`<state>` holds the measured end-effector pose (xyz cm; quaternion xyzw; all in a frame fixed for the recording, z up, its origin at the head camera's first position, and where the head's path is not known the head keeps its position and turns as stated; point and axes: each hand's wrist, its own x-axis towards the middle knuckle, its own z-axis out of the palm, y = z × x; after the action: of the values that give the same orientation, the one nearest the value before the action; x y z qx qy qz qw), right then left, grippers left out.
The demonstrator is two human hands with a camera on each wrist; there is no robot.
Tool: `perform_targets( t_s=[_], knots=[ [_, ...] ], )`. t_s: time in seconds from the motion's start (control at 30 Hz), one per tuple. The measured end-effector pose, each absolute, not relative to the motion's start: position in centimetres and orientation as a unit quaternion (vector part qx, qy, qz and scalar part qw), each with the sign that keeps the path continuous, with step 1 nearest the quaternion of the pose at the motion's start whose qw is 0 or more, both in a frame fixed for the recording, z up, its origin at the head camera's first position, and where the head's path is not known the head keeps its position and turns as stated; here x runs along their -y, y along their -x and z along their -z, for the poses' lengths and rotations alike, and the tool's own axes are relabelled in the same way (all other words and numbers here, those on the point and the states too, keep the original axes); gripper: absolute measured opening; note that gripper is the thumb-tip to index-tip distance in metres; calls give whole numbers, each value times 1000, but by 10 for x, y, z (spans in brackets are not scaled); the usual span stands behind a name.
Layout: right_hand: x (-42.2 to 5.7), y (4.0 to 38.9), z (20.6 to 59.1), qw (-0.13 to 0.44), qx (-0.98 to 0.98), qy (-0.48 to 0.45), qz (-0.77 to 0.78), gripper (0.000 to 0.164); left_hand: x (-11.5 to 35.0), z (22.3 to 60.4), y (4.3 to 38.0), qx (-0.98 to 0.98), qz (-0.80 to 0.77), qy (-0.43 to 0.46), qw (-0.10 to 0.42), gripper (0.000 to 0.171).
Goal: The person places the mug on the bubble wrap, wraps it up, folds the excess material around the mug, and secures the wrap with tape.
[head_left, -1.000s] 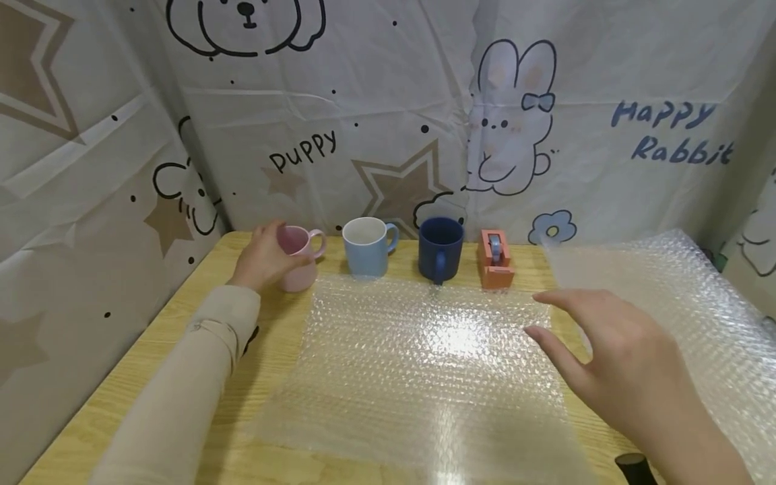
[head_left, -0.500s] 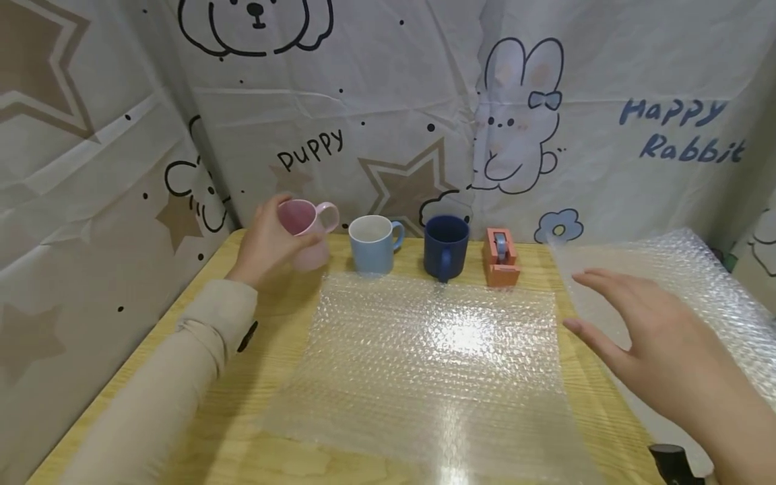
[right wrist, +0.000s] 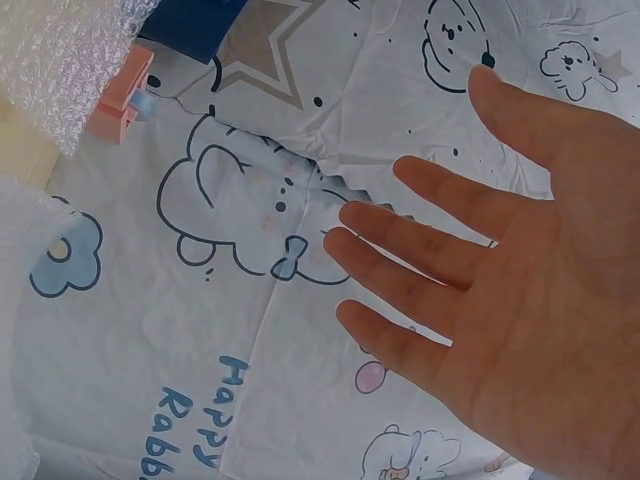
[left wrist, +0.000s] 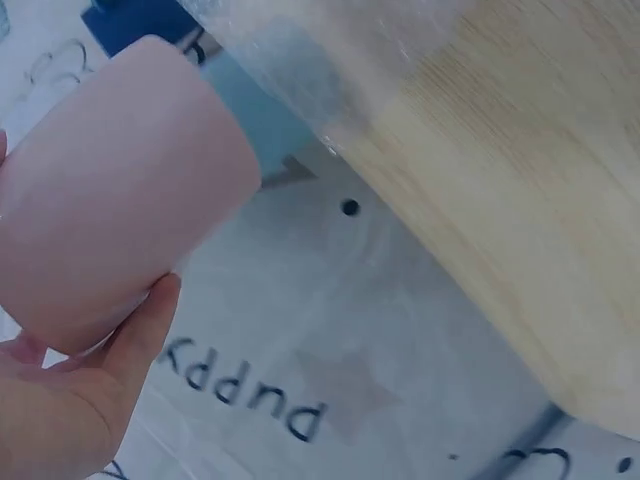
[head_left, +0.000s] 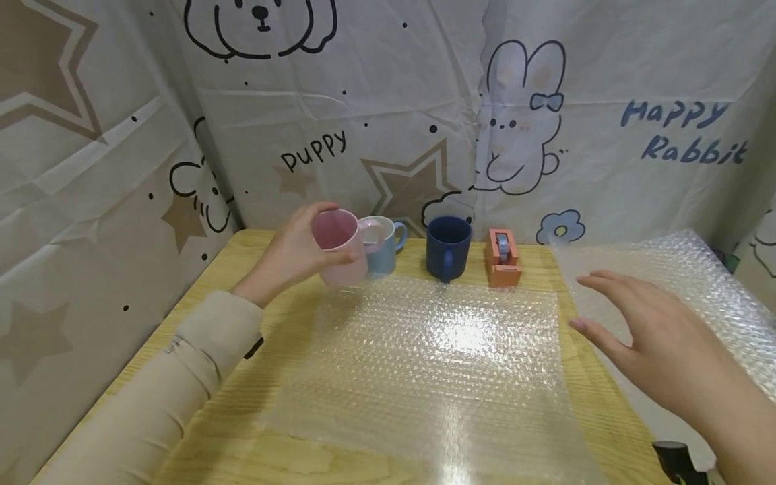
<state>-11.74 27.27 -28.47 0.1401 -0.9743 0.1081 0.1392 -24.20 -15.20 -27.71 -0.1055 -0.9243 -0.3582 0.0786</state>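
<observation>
A pink mug (head_left: 344, 259) is held off the table by my left hand (head_left: 295, 252), fingers and thumb around its body. Its handle points right and overlaps the light blue mug (head_left: 382, 259) behind it. The left wrist view shows the pink mug's smooth side (left wrist: 125, 190) tilted above the table. My right hand (head_left: 651, 337) hovers over the right side with fingers spread and nothing in them; its palm (right wrist: 540, 300) shows in the right wrist view. Before me a sheet of bubble wrap (head_left: 424, 377) lies flat on the wooden table.
At the table's back stand a dark blue mug (head_left: 447, 249) and an orange tape dispenser (head_left: 503, 263). Another piece of bubble wrap (head_left: 661, 259) covers the right side, partly under my right arm. A printed cloth (head_left: 303, 87) hangs close behind the table and along its left.
My left hand has lifted the pink mug off the table and carried it right, in front of the light blue mug. My right hand has shifted slightly right, still spread.
</observation>
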Motion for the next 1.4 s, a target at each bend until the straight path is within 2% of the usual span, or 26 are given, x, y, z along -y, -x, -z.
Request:
perform_targets(
  t_s=[0.33, 0.57, 0.7, 0.9, 1.13, 1.4],
  knots=[
    [-273, 118, 289, 142, 972, -152, -108, 61, 108, 281, 220, 956, 250, 149, 45, 94],
    [-272, 118, 289, 130, 973, -153, -112, 62, 79, 284, 207, 965, 190, 183, 13, 81],
    [-270, 118, 289, 123, 974, -154, -113, 63, 64, 287, 202, 970, 175, 171, -8, 80],
    [-269, 118, 288, 113, 976, -151, -112, 63, 41, 290, 195, 975, 157, 155, -21, 67],
    [-269, 120, 289, 94, 980, -138, -105, 66, 15, 292, 187, 988, 73, 138, -3, 77],
    [-270, 119, 290, 94, 979, -145, -110, 64, -5, 298, 184, 993, 1, 120, -24, 80]
  ],
)
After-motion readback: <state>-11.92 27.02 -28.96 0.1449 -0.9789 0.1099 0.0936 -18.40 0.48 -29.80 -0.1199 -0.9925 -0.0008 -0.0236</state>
